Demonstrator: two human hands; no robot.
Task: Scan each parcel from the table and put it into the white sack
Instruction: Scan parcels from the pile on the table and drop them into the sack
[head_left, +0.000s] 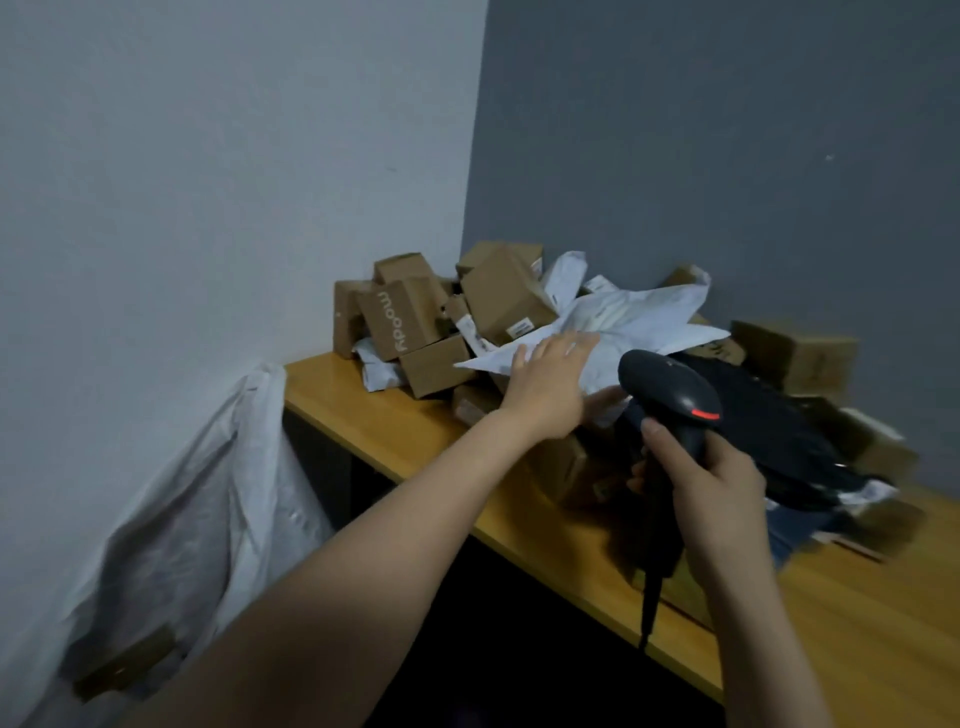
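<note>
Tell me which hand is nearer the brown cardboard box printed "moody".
Left. The left hand rests on a white plastic mailer just right of that box; the right hand grips the black handheld scanner much farther right.

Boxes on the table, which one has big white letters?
The brown box near the left of the pile: "moody" runs down its side. The others look plain or carry small labels.
</note>
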